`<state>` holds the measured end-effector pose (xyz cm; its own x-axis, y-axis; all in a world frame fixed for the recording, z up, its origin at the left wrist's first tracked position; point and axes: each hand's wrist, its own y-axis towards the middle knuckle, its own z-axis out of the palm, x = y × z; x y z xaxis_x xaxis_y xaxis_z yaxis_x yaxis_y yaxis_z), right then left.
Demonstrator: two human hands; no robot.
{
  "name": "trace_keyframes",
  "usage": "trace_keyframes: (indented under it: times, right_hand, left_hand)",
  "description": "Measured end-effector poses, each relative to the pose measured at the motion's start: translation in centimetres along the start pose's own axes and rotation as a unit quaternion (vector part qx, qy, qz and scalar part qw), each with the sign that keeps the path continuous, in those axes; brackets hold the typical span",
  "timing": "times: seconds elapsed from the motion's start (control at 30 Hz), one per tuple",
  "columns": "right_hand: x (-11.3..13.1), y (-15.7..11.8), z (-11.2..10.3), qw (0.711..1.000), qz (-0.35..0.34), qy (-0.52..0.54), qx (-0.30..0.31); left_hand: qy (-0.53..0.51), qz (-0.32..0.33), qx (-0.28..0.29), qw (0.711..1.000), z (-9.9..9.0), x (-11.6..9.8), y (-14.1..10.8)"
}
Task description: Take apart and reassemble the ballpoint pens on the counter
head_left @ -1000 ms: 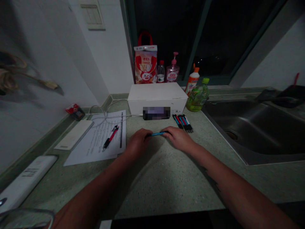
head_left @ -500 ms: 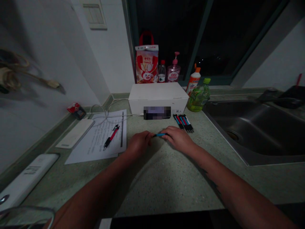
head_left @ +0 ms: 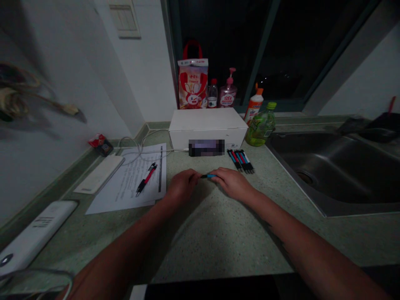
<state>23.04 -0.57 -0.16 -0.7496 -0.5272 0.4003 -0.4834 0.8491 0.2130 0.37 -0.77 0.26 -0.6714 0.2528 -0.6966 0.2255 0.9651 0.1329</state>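
Observation:
A blue pen [head_left: 210, 176] with a black grip is held level between my two hands, above the middle of the counter. Its black end sits in the closed fingers of my left hand [head_left: 183, 183]. My right hand [head_left: 231, 181] grips the blue end, and its fingers cover part of the barrel. Just beyond my right hand lies a row of several pens [head_left: 240, 161] in red, blue and white, side by side with black grips toward me. Left of my left hand, a red and black pen [head_left: 146, 179] rests on printed paper sheets [head_left: 125, 200].
A white box [head_left: 208, 121] stands at the back, a blurred dark object [head_left: 206, 148] before it. Bottles, including a green one [head_left: 261, 127], stand behind and beside it. The steel sink [head_left: 312, 204] is at right. A white power bank-like slab [head_left: 100, 175] and cables lie left.
My right hand's fingers have shifted slightly left along the pen, covering it differently. The left hand stays on the black end. The other things have not moved.

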Motion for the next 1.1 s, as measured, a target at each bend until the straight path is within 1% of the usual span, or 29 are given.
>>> trace_keyframes:
  times: [0.1, 0.17, 0.23, 0.33, 0.4, 0.47, 0.53, 0.6, 0.67, 0.77, 0.83, 0.9, 0.97, 1.03, 1.1]
  right_hand:
    - [0.06, -0.01, 0.05, 1.000, 0.003, -0.001, 0.004]
    - [0.02, -0.03, 0.10, 1.000, 0.002, 0.000, 0.004]
    - [-0.02, -0.06, 0.14, 1.000, -0.003, 0.002, 0.000]
    - [0.03, -0.09, 0.14, 1.000, -0.005, 0.002, 0.000]
    - [0.12, -0.08, 0.09, 1.000, -0.003, 0.000, 0.003]
    - [0.20, -0.09, 0.05, 1.000, -0.004, 0.001, 0.004]
    - [0.22, -0.11, 0.04, 1.000, -0.008, 0.002, 0.002]
    - [0.20, -0.14, 0.05, 1.000, -0.013, 0.001, 0.002]
    - [0.20, -0.17, 0.04, 1.000, -0.016, 0.002, 0.003]
    - [0.31, -0.18, -0.08, 1.000, -0.019, 0.010, 0.003]
    - [0.40, -0.17, -0.18, 1.000, -0.019, 0.012, 0.002]
    - [0.43, -0.15, -0.20, 1.000, -0.021, 0.011, 0.002]
    - [0.37, -0.14, -0.12, 1.000, -0.023, 0.010, -0.001]
    - [0.24, -0.14, 0.04, 1.000, -0.026, 0.011, -0.006]
    - [0.08, -0.15, 0.22, 0.999, -0.030, 0.011, -0.009]
  left_hand:
    - [-0.033, -0.002, -0.016, 0.999, 0.19, 0.01, 0.01]
    - [-0.018, 0.013, -0.006, 1.000, 0.26, -0.09, 0.00]
    - [0.005, 0.013, 0.011, 1.000, 0.24, -0.22, -0.04]
    - [-0.013, 0.002, 0.000, 1.000, 0.19, -0.36, -0.07]
    - [-0.023, 0.016, -0.006, 1.000, 0.20, -0.38, -0.09]
    - [-0.006, 0.026, 0.001, 1.000, 0.22, -0.35, -0.11]
    - [0.010, 0.017, 0.008, 1.000, 0.25, -0.29, -0.11]
    - [-0.004, 0.011, 0.007, 1.000, 0.29, -0.25, -0.10]
    - [-0.013, 0.028, 0.006, 0.999, 0.32, -0.26, -0.10]
    - [0.040, 0.051, 0.018, 0.998, 0.28, -0.38, -0.15]
    - [0.067, 0.044, 0.020, 0.997, 0.23, -0.41, -0.20]
    - [0.054, 0.049, 0.015, 0.997, 0.21, -0.36, -0.25]
    - [0.041, 0.076, 0.015, 0.996, 0.22, -0.31, -0.26]
    - [0.055, 0.094, 0.023, 0.994, 0.22, -0.33, -0.25]
    - [0.082, 0.082, 0.027, 0.993, 0.21, -0.46, -0.23]
